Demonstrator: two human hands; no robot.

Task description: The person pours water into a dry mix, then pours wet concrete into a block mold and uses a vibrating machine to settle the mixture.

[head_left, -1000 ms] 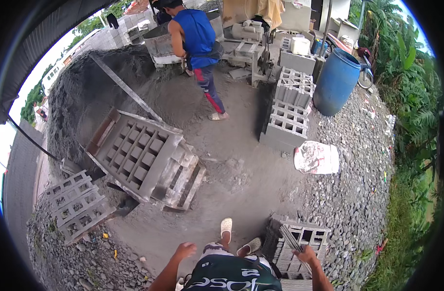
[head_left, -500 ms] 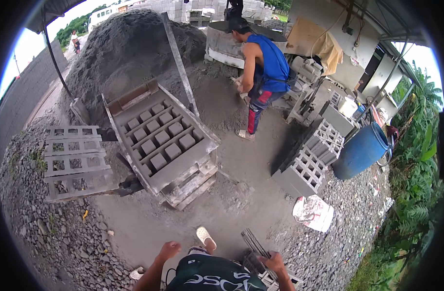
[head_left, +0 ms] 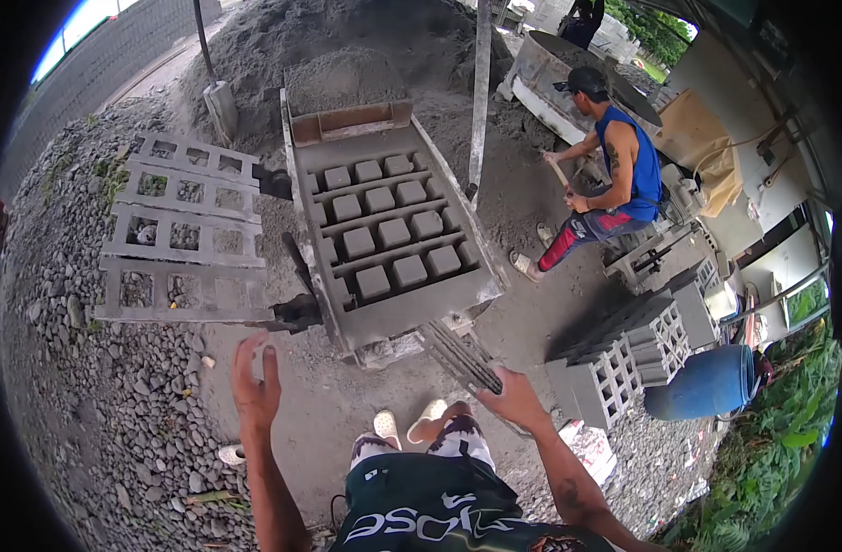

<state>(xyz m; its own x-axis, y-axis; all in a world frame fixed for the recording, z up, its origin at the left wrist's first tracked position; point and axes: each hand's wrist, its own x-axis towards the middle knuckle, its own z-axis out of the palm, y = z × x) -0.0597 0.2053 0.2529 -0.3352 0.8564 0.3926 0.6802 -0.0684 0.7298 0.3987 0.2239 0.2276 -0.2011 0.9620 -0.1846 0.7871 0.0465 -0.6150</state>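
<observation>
- Gripping a bundle of thin grey bars [head_left: 458,354] in the right hand [head_left: 515,399], fingers wrapped around it, far end toward the near edge of the mold [head_left: 412,317].
- Holding the left hand [head_left: 255,385] wide, thumb and fingers apart, near the hollow blocks [head_left: 183,260] on the left.
- Visible inside the mold: rows of square grey lumps [head_left: 378,200].
- To the right: stacked blocks [head_left: 570,394], blue barrel [head_left: 701,386].
- On the far side: sand heap [head_left: 264,55], co-worker [head_left: 632,170] in a blue top.

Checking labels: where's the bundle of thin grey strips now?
Head view, lower middle, slightly right: the bundle of thin grey strips is in the person's right hand, its far end by the near edge of the grey rectangular mould.
</observation>
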